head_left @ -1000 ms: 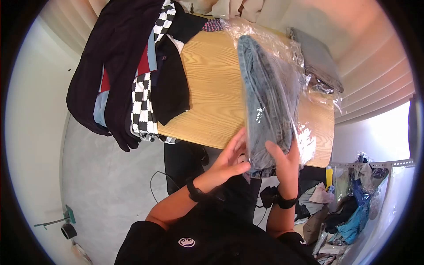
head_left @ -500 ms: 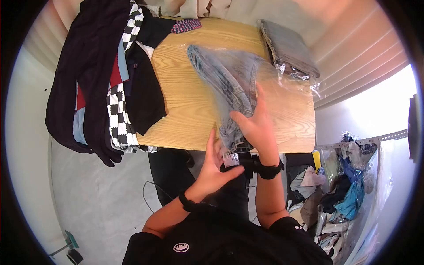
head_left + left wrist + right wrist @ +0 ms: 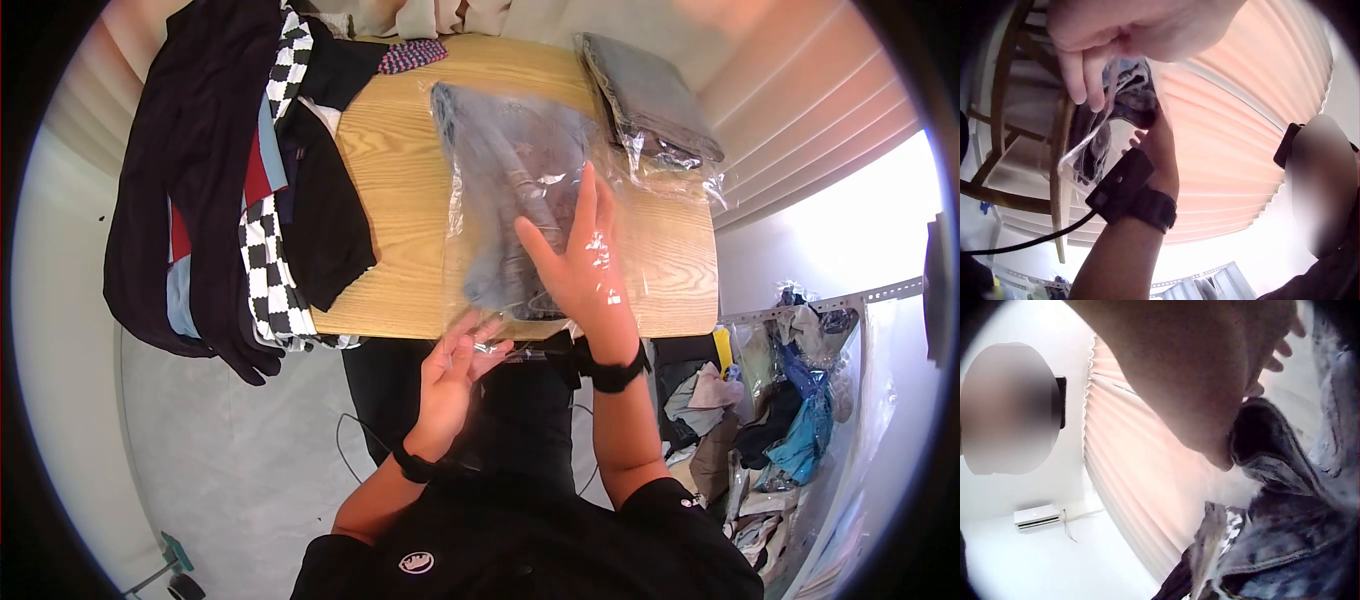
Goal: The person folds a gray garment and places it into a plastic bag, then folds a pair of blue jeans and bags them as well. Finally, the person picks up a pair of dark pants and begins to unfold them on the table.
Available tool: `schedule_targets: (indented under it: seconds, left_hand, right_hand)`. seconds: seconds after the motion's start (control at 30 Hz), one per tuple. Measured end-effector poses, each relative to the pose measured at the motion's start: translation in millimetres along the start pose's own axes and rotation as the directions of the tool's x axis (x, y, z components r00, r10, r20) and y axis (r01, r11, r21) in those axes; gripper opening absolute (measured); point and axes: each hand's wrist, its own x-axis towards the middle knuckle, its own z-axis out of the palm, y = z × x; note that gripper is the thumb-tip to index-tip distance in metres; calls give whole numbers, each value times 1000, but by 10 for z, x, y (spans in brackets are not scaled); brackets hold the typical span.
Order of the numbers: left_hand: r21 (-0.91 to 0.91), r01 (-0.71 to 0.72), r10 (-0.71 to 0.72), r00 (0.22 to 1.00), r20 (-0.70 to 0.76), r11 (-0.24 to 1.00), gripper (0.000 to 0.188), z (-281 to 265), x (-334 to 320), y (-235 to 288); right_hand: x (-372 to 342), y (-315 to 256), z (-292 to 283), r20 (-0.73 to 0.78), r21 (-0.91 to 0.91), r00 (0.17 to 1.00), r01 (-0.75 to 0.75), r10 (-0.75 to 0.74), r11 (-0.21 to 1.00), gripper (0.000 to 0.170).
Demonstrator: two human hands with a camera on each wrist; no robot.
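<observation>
Folded blue jeans (image 3: 490, 190) lie inside a clear plastic bag (image 3: 455, 235) near the table's front edge. My left hand (image 3: 447, 385) pinches the bag's near edge just off the table; in the left wrist view a strip of film runs down from the fingers of that hand (image 3: 1129, 37). My right hand (image 3: 585, 265) lies over the jeans with its fingers stretched and spread, and shiny film shows across its back. Up close in the right wrist view, the right hand (image 3: 1210, 381) is beside the dark denim waistband (image 3: 1272, 444).
A bagged grey garment (image 3: 655, 100) lies at the table's (image 3: 395, 200) back right. Dark and checkered clothes (image 3: 205, 190) are piled on the left, overhanging the front edge. A rack of bagged clothes (image 3: 790, 400) stands at lower right, and a pleated curtain (image 3: 800, 130) borders the table.
The bagged jeans have come down from a raised, tilted position and now lie flatter. My left hand has moved onto the bag's near edge; the right hand's fingers have spread.
</observation>
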Motion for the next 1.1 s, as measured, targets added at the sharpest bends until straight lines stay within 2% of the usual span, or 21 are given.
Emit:
schedule_targets:
  seconds: [0.03, 0.07, 0.13, 0.27, 0.4, 0.47, 0.53, 0.57, 0.6, 0.63, 0.67, 0.7, 0.73, 0.8, 0.87, 0.9, 0.93, 0.97, 1.0, 1.07, 1.1]
  left_hand:
    - [0, 1, -1, 1000, -1, 1000, 48, 5, -12, 17]
    - [-16, 35, -36, 999, -27, 999, 48, 21, -27, 41]
    - [-34, 73, -75, 996, -48, 997, 48, 14, -44, 42]
    - [-77, 69, -71, 997, -20, 995, 51, -14, -75, 14]
    - [-67, 73, -74, 997, -5, 995, 52, -4, -109, 43]
    - [-75, 84, -83, 996, 14, 994, 53, -22, -102, 41]
    - [-79, 102, -100, 995, 29, 992, 53, -43, -131, 37]
    - [-34, 72, -70, 996, 59, 997, 55, -51, -147, 32]
    - [9, 42, -42, 995, 91, 999, 56, -58, -169, 22]
    - [77, -17, 8, 994, 113, 997, 56, -39, -207, 7]
    - [74, -13, 3, 993, 122, 997, 56, 3, -255, -20]
    - [155, -117, 83, 974, 211, 981, 55, 61, -303, -48]
    - [223, -224, 151, 941, 304, 949, 54, 111, -343, -42]
    - [514, -405, 151, 872, 466, 756, 44, 243, -365, 107]
    - [590, -608, 206, 769, 606, 531, 46, 271, -379, 0]
    - [579, -618, 207, 758, 618, 533, 46, 312, -387, -13]
    - [618, -664, 103, 712, 695, 421, 49, 357, -403, 11]
    - [634, -712, -13, 662, 750, 301, 53, 381, -408, 23]
    - [625, -722, -15, 651, 759, 297, 53, 378, -411, -9]
    - [583, -773, 5, 603, 797, 251, 54, 369, -465, -90]
    - [601, -766, -38, 609, 792, 228, 53, 387, -501, -115]
  right_hand:
    - [-83, -52, -35, -54, -179, 995, 72, -83, 981, 87]
    - [-144, -87, -69, -52, -180, 995, 73, -83, 981, 87]
    - [-274, -149, -142, 163, -160, 936, 338, -313, 927, 82]
    - [-533, 80, 100, 329, -282, 902, 378, -281, 882, 75]
    - [-588, 95, 152, 250, -272, 926, 348, -283, 897, 67]
    - [-722, 84, 77, 200, -209, 931, 345, -305, 915, 57]
    - [-1088, 232, -10, 210, 260, 947, 186, -244, 947, 45]
    - [-1205, 227, -195, 542, 314, 837, -125, -70, 941, 46]
    - [-1291, 234, -385, 812, 249, 581, -426, 52, 870, 48]
    - [-1378, 357, -465, 808, 247, 586, -428, 58, 870, 48]
    - [-1454, 502, -517, 940, 280, 339, -693, -43, 664, 61]
    - [-1492, 587, -546, 969, 193, 108, -893, -224, 407, 75]
    - [-1502, 557, -585, 970, 195, 115, -894, -215, 402, 75]
    - [-1515, 466, -691, 835, 503, 517, -856, -190, -117, 100]
    - [-1412, 480, -739, 806, 538, 558, -830, -197, -149, 107]
    - [-1349, 398, -777, 807, 541, 579, -805, -119, -246, 99]
    - [-1290, 291, -798, 805, 545, 592, -765, -42, -343, 92]
    - [-1258, 222, -797, 834, 516, 546, -725, 75, -457, 79]
    - [-1203, 170, -780, 826, 528, 559, -717, 77, -456, 79]
    - [-1096, 103, -745, 759, 648, 568, -704, 317, -291, 64]
    - [-1088, 211, -717, 781, 620, 515, -708, 354, -338, 52]
